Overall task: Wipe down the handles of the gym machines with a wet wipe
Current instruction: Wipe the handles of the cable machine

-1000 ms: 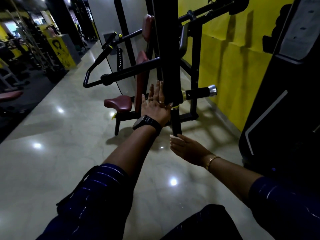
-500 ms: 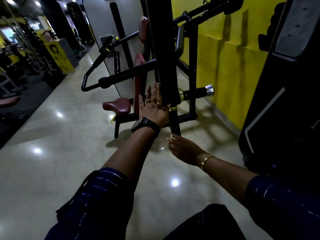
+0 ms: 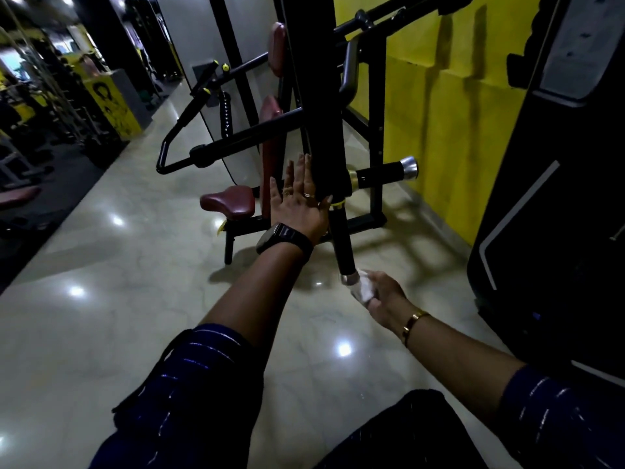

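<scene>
Centre frame, our left hand [image 3: 299, 204] pressed flat, fingers straight, on the black post [image 3: 321, 113]; below it, our right hand [image 3: 385, 296] gripped a wet wipe [image 3: 363, 289] against the handle [image 3: 343, 238] end.

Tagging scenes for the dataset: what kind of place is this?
A gym, most likely: a weight machine with a padded seat and grip handle, plus racks of equipment along the left.

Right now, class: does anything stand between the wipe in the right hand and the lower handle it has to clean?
Nothing visible does. The right hand holds the wet wipe at the silver end cap of the lower handle. The left hand rests flat on the upright post higher up, not between them.
</scene>
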